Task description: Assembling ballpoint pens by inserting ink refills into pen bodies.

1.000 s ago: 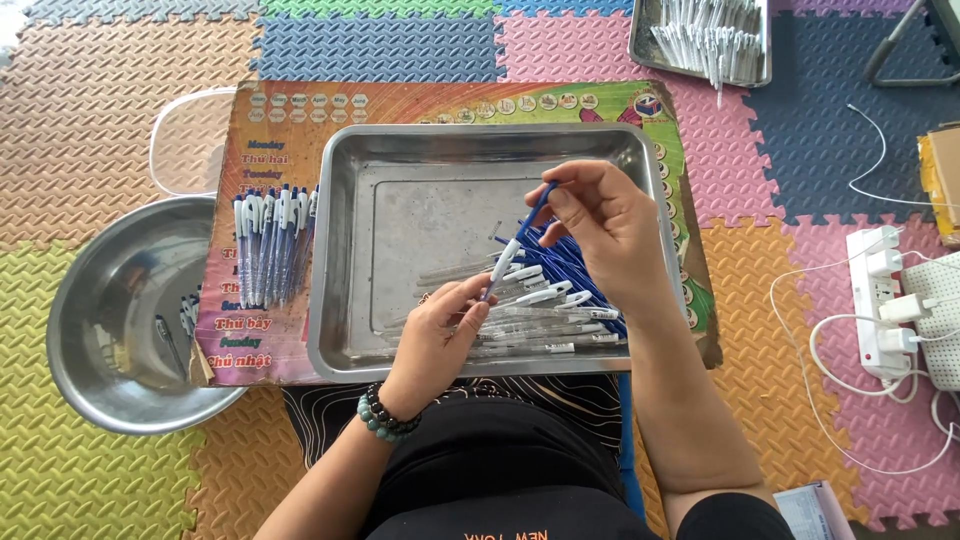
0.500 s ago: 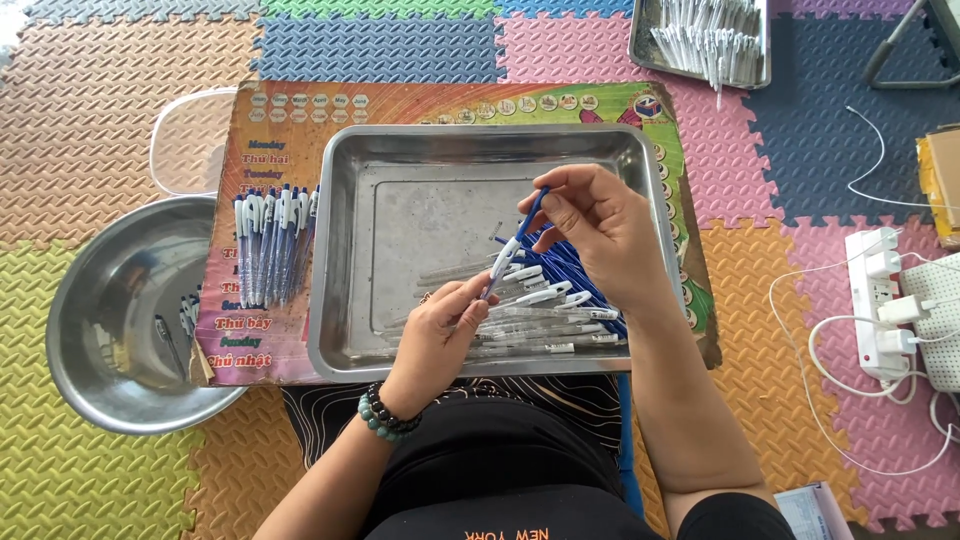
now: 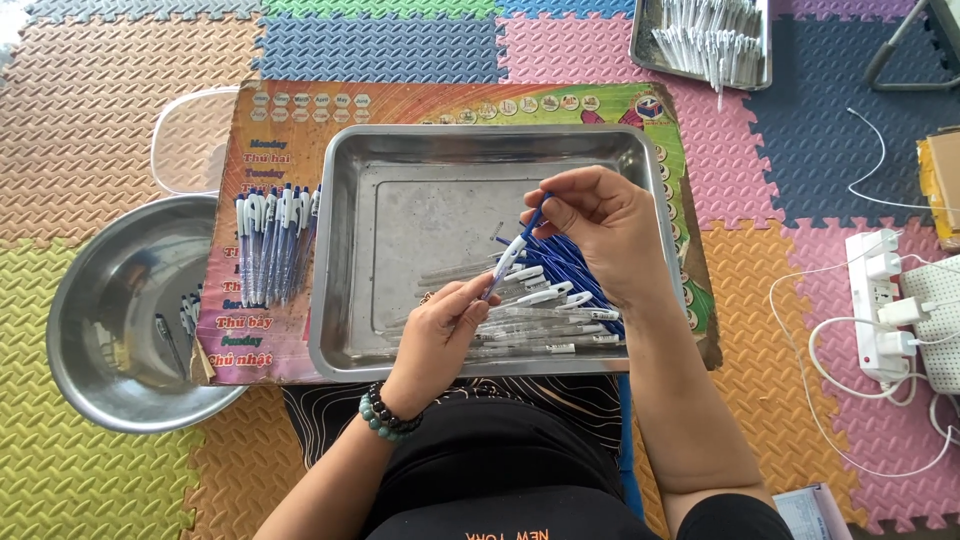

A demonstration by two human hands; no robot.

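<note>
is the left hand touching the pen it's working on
Touching: the head view shows the left hand pinching the lower end of the pen between its fingertips.

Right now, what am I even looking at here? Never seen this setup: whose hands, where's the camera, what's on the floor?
There is no machine here: a person works with two bare hands, filmed by a camera worn on the head and looking straight down. The left hand and right hand together hold one blue and white pen over a steel tray. Clear pen barrels and blue parts lie in the tray. Left of it, a row of finished pens rests on a printed board, beside a round steel bowl. A second tray sits at the top, a power strip to the right, all on coloured foam mats.
</note>
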